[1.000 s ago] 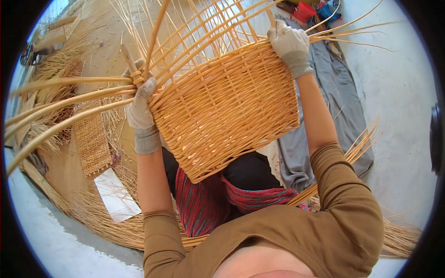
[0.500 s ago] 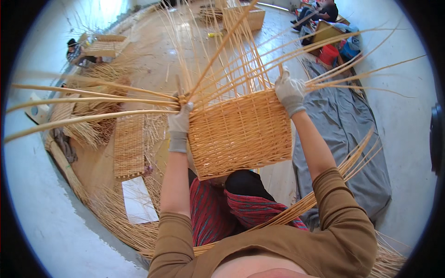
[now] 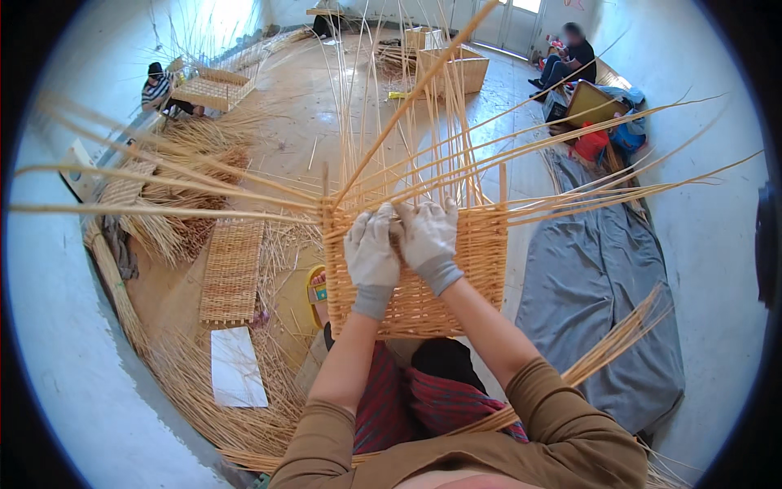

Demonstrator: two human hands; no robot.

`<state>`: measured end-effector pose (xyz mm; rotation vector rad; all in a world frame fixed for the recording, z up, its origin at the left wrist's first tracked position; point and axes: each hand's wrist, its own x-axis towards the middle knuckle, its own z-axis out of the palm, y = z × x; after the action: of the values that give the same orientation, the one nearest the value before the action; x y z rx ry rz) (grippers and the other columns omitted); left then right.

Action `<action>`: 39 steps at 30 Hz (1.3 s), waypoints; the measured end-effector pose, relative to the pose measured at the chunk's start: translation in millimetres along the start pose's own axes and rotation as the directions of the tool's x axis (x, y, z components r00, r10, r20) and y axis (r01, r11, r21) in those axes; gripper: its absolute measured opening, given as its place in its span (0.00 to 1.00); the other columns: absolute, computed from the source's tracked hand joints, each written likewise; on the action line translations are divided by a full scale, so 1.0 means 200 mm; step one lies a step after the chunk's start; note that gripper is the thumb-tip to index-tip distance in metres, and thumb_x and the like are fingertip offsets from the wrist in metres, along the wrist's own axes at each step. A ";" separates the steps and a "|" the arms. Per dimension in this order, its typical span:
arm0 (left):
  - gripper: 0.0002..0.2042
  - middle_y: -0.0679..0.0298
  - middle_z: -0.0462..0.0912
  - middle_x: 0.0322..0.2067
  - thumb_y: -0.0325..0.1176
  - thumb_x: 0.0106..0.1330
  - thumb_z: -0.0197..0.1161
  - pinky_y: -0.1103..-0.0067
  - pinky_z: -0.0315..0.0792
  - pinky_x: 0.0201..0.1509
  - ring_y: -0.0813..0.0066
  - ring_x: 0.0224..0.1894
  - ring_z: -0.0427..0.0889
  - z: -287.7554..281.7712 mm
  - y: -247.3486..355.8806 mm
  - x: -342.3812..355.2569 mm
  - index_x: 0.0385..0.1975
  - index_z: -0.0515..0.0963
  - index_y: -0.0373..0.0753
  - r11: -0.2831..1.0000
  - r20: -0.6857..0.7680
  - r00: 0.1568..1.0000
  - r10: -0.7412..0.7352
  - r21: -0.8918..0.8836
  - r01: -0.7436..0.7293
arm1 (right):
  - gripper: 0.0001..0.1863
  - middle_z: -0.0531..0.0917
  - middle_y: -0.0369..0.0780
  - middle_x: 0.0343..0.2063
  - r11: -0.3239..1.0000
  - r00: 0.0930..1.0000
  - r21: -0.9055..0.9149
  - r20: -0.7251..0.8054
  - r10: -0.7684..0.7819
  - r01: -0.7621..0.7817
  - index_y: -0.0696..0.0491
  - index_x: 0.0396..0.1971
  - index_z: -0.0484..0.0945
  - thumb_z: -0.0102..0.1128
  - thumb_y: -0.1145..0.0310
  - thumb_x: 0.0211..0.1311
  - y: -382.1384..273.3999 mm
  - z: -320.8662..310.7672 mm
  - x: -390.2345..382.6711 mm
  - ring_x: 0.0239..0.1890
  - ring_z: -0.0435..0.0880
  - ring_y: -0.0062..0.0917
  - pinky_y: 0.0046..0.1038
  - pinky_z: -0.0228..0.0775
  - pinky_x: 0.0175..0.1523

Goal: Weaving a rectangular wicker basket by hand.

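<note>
Wicker basket, ribbed, flat-sided, upper edge in the grip of cloth-gloved left hand and right hand.

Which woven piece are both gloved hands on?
The centre basket: left hand and right hand touch its near side. The mat lies apart, farther left; the far basket is well beyond.

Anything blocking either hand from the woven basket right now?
Nothing visible, apart from the gloves being worn: the left hand and right hand both lie against the near wall of the basket, close to its upper edge. The loose rods fan out above and beside them.
</note>
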<state>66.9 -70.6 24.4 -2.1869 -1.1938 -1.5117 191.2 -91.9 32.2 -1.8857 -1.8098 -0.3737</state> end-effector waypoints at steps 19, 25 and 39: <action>0.24 0.53 0.74 0.64 0.31 0.67 0.61 0.56 0.60 0.74 0.48 0.68 0.69 -0.44 0.20 -0.63 0.64 0.74 0.47 0.964 0.347 0.925 -0.156 -0.152 0.220 | 0.36 0.63 0.49 0.74 0.991 0.991 0.017 0.023 -0.130 0.130 0.40 0.72 0.67 0.62 0.50 0.65 0.10 -0.04 -0.45 0.77 0.58 0.44 0.48 0.43 0.79; 0.17 0.46 0.82 0.48 0.38 0.72 0.60 0.59 0.75 0.55 0.42 0.53 0.80 -0.88 0.39 -1.06 0.58 0.76 0.43 0.740 0.864 0.491 -0.107 -0.261 0.620 | 0.29 0.71 0.39 0.70 0.984 0.996 0.149 -0.008 -0.093 0.093 0.41 0.67 0.73 0.63 0.60 0.65 0.23 -0.13 -0.71 0.73 0.66 0.38 0.43 0.50 0.78; 0.36 0.46 0.81 0.56 0.61 0.69 0.57 0.58 0.74 0.60 0.47 0.60 0.80 -0.95 0.84 -0.96 0.71 0.64 0.46 0.974 0.923 -0.378 0.078 0.010 0.225 | 0.13 0.79 0.46 0.60 0.531 0.764 0.805 0.161 -0.625 0.264 0.48 0.47 0.83 0.63 0.63 0.65 -0.35 -0.24 -1.04 0.61 0.78 0.42 0.39 0.73 0.65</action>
<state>33.2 -384.9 -14.6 -3.4643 -1.3549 1.2195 111.9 -294.4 -25.0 -0.9004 -2.2592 0.6405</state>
